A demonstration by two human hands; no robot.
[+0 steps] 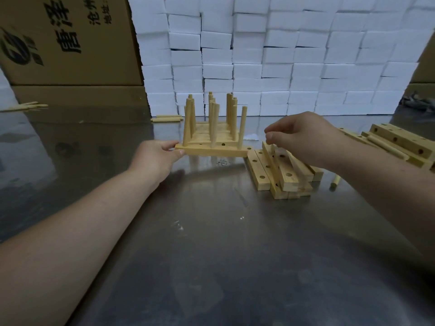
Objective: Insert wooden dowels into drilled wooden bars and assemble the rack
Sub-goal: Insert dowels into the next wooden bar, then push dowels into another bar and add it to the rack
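Steel table (211, 243) before stacked white boxes (282, 67): left hand (157, 156) grips the rack (211, 152), right hand (306, 135) pinches a dowel (272, 148).

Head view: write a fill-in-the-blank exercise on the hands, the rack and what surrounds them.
The left hand grips the rack at the ____ end of its front bar.
The dowels set in the rack point ____.
The right hand hovers above a pile of drilled wooden ____.
Behind the rack rises a wall of ____ boxes.

Missing words: left; up; bars; white.
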